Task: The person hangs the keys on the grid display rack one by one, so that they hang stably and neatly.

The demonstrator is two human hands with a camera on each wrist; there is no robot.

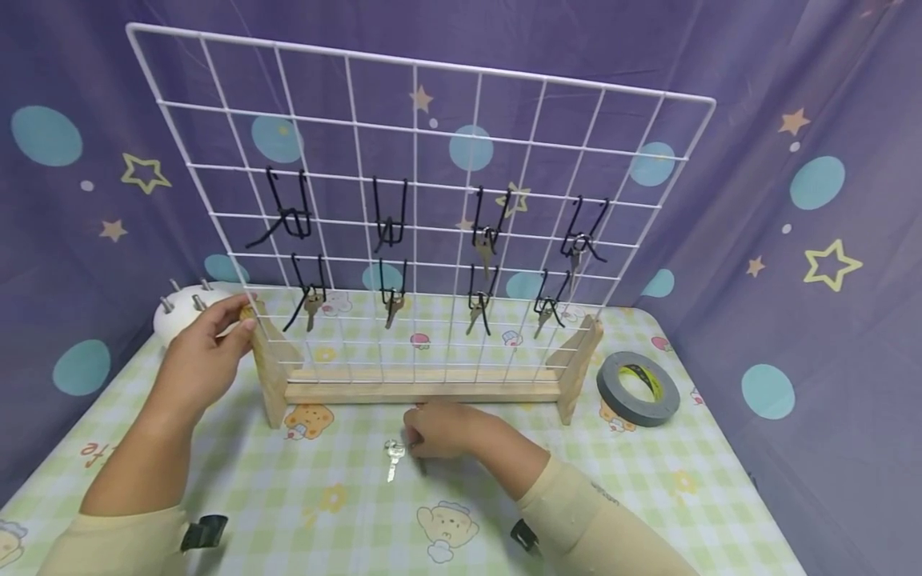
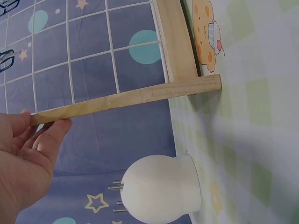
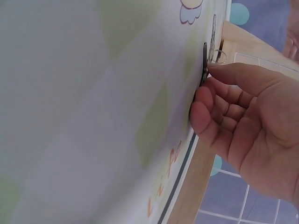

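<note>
My left hand [image 1: 202, 360] pinches the upper end of the wooden side post [image 2: 107, 102] of a stand, its thumb on one side and fingers on the other. The stand holds up a white wire grid [image 1: 415, 128]. In front of its base, my right hand [image 1: 442, 430] is down at the tablecloth, thumb and fingertips pinching a dark key [image 3: 204, 58]. A silver key with a ring [image 1: 394, 458] lies just left of that hand. Black hooks [image 1: 389, 228] hang on the grid in two rows. Several carry keys [image 1: 313, 308]; the two upper left hooks appear bare.
A roll of grey tape [image 1: 612, 384] lies right of the stand. Behind my left hand stands a white rounded object [image 2: 156, 189] with metal pegs. The checked tablecloth [image 1: 288, 512] covers the table, and a purple curtain [image 1: 763, 48] hangs close behind and beside it.
</note>
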